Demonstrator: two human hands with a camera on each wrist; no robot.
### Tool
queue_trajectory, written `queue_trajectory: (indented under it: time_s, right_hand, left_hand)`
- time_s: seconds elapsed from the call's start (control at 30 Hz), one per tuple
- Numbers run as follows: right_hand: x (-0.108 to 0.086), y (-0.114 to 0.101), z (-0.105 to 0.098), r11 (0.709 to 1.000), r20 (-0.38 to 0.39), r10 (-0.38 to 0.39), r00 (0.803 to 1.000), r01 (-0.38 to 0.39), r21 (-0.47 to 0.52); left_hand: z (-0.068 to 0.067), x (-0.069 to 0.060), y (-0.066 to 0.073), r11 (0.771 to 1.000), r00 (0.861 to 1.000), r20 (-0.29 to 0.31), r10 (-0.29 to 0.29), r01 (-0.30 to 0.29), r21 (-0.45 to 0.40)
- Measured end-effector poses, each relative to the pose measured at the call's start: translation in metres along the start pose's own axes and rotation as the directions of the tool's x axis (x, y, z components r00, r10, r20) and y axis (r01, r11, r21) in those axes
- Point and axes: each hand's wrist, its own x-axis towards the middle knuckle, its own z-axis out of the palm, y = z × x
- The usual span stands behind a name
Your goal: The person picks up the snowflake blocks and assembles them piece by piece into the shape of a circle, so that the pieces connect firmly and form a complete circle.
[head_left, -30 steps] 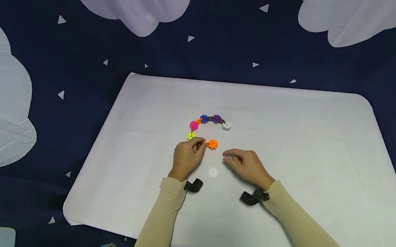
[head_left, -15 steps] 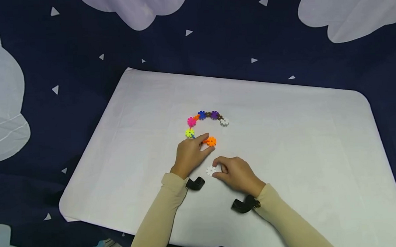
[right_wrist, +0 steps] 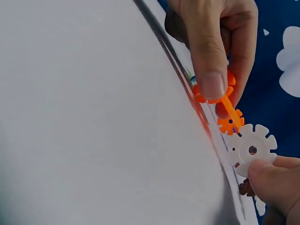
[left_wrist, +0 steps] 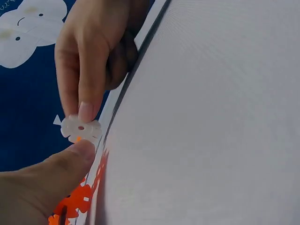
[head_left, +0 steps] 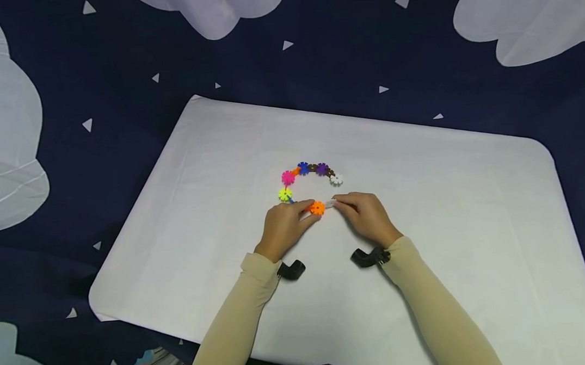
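Observation:
My left hand (head_left: 285, 226) pinches an orange notched interlocking disc (head_left: 317, 207) at the near end of a curved chain of linked discs. A white interlocking disc (right_wrist: 253, 149) is pinched between thumb and fingers of my right hand (head_left: 369, 214). In the right wrist view, the white disc stands edge to edge with an orange one; whether their slots have engaged I cannot tell. The chain bends away through a yellow disc (head_left: 285, 194), a pink disc (head_left: 288, 178), a blue disc (head_left: 303, 168) and a purple disc (head_left: 322, 168) to another white disc (head_left: 336, 179). My left fingers hide some links.
The chain lies on a white-covered table (head_left: 446, 225) with rounded corners. Behind it hangs a dark blue cloth (head_left: 336, 66) with pale cloud shapes and triangles. Black wrist mounts (head_left: 369, 257) sit at both cuffs.
My right hand has picked up the loose white disc from the table and carried it forward to the orange disc. The left hand stays near the chain's orange end, its grip slightly shifted.

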Motion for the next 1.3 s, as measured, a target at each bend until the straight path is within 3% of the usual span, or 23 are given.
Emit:
queue_trajectory:
  time_s: [0.2,0.37,0.57,0.7,0.77,1.03,1.3]
  right_hand:
    - [0.010,0.003,0.002,0.998,0.035,-0.035,0.999,0.037,-0.054]
    - [0.014,0.006,0.002,0.982,0.051,-0.132,0.990,0.138,-0.129]
    - [0.019,0.008,-0.003,0.921,0.083,-0.277,0.957,0.289,-0.262]
    - [0.022,0.006,-0.006,0.877,0.104,-0.365,0.925,0.379,-0.294]
    - [0.024,0.006,-0.006,0.871,0.113,-0.385,0.916,0.401,-0.284]
    - [0.021,0.013,0.002,0.925,0.053,-0.345,0.937,0.349,-0.149]
    - [0.017,0.013,0.010,0.961,-0.026,-0.273,0.962,0.271,-0.056]
  left_hand:
    - [-0.001,-0.001,-0.001,0.999,0.999,0.025,0.030,-0.029,-0.030]
    - [-0.002,-0.001,-0.003,0.998,0.998,0.041,0.043,-0.041,-0.038]
    - [-0.002,0.000,-0.004,0.998,0.997,0.062,0.049,-0.046,-0.043]
    - [-0.002,0.000,-0.004,0.998,0.996,0.071,0.057,-0.053,-0.046]
    - [-0.002,0.000,-0.004,0.997,0.995,0.072,0.062,-0.058,-0.047]
    - [0.000,0.001,-0.005,0.992,0.995,0.061,0.082,-0.075,-0.102]
    - [0.001,-0.001,-0.002,0.988,1.000,0.026,0.002,0.002,-0.152]
